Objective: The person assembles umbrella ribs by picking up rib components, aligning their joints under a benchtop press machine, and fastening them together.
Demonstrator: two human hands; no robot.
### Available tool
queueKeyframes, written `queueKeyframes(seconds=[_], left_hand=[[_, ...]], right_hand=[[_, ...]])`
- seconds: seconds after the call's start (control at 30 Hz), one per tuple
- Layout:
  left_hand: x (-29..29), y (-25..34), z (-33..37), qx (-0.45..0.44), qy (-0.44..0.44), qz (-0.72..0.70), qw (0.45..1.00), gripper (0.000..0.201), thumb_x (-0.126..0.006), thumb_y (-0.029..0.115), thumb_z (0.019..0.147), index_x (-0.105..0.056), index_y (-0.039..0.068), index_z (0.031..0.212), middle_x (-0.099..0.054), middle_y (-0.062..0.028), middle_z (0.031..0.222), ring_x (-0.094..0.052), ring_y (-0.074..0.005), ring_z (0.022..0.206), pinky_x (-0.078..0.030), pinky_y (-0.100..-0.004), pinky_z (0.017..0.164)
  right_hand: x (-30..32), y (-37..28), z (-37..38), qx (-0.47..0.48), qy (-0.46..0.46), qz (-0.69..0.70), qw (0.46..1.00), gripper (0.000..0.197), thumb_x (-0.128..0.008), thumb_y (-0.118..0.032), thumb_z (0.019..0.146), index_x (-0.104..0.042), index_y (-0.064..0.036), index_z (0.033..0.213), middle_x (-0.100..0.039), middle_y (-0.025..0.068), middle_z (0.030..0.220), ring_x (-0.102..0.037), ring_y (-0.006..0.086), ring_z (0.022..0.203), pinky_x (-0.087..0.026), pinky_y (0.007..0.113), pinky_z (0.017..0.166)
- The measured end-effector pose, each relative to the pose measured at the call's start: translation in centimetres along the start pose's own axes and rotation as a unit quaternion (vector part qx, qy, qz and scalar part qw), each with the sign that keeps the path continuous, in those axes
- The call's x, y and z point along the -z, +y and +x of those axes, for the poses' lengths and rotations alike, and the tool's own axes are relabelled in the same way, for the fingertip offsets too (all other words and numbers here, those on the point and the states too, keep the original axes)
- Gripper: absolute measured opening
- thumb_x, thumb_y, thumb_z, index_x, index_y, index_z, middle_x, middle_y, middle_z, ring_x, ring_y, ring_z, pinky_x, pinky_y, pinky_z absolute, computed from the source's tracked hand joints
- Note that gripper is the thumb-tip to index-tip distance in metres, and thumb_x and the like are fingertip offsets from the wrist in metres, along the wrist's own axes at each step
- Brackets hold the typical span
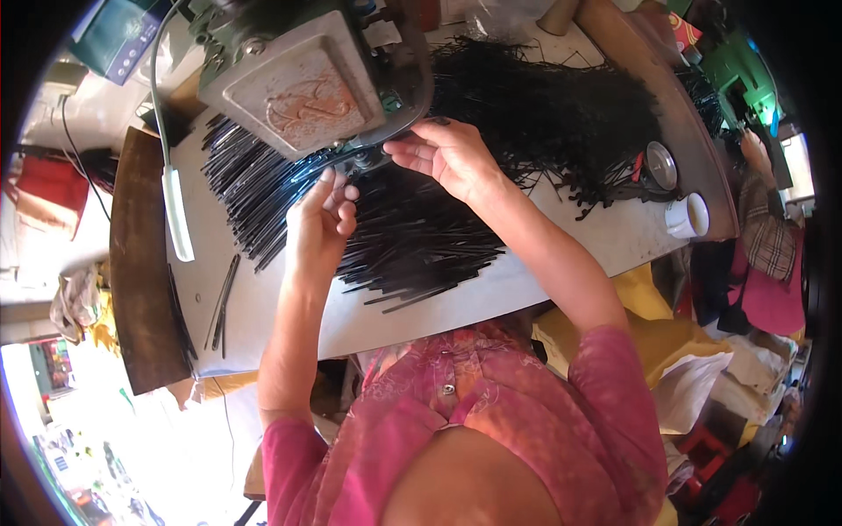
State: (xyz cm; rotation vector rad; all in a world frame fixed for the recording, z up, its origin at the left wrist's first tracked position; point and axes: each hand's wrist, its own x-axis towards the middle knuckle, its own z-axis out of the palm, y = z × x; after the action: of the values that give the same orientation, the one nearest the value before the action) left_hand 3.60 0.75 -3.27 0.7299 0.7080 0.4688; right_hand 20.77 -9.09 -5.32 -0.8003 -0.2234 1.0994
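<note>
Both my hands are raised at the working point under a green-grey machine head [303, 83] with a worn square cover. My left hand [321, 215] is closed, thumb up against the machine's lower edge and the other fingers curled. On the other side, my right hand [449, 159] has its thumb and fingertips drawn together beside the machine. What either hand's fingertips hold is too small and dark to make out. Below and behind the hands lie thin black strips [421, 237], in a spread bundle. A tangled heap of similar black pieces [553, 105] fills the far right.
A pale worktop [254, 302] with a raised dark rim [140, 263] surrounds the machine. A few loose strips [225, 302] lie at left. A white cup [687, 216] and a round tin [660, 167] stand at right. A lit lamp tube [177, 215] hangs left. Another person's sleeve [767, 232] shows far right.
</note>
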Motion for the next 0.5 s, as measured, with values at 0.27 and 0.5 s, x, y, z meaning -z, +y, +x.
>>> queueKeyframes(seconds=[0.27,0.5], left_hand=[[0.8,-0.2,2.5,-0.011,0.013,-0.055,0.998,0.014,-0.055,0.014,0.083,-0.052,0.0,0.084,-0.057,-0.0074,0.066,-0.048,-0.0094,0.049,-0.036,-0.0184,0.041],[0.3,-0.3,2.5,-0.03,-0.006,-0.056,0.998,0.012,-0.052,0.013,0.085,-0.052,0.001,0.082,-0.058,-0.0078,0.067,-0.048,-0.0104,0.05,-0.036,-0.0201,0.043]], right_hand=[[-1.2,0.8,-0.4,0.014,0.001,-0.008,1.0,0.02,-0.056,-0.011,0.082,-0.053,0.0053,0.093,-0.058,0.0175,0.094,-0.061,0.0275,0.084,-0.052,0.037,0.074],[-1.4,0.7,-1.4,0.011,0.052,-0.009,0.999,0.017,-0.053,-0.009,0.084,-0.053,0.006,0.092,-0.058,0.0187,0.094,-0.06,0.0301,0.087,-0.052,0.038,0.076]])
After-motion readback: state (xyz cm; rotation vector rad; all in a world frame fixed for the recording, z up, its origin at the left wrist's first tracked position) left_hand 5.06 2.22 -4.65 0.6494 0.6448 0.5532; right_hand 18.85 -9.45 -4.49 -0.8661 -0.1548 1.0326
